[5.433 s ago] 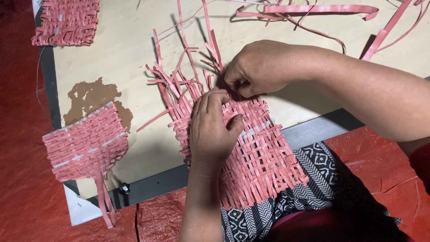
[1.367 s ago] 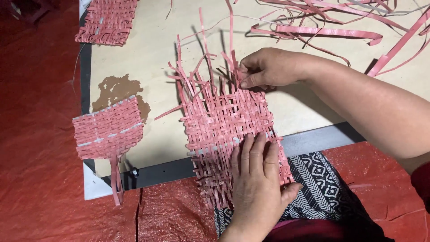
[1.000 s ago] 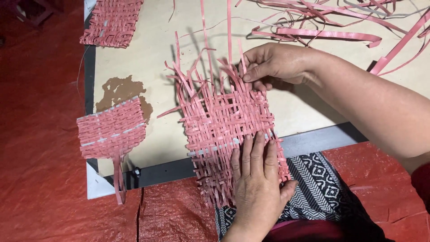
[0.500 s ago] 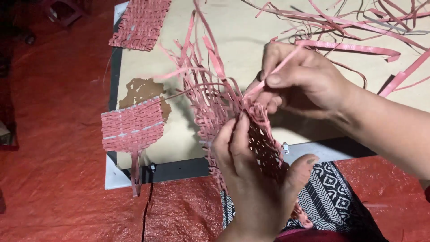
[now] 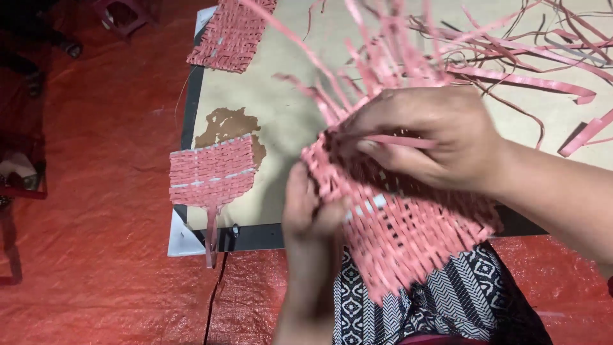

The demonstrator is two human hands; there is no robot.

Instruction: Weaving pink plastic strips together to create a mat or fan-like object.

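Both hands grip the pink woven strip mat, lifted & tilted above the table edge. Left hand pinches its left edge; right hand closed w/ fingers on a loose strip at the top.

I count three woven pink mats: one large mat at the centre of the frame, one small mat at centre left, and one more mat at the upper left edge. I see two hands, the left hand at lower centre and the right hand right of centre. One pale board lies under them as a counter. Loose pink strips fill the upper right, too tangled for me to count.
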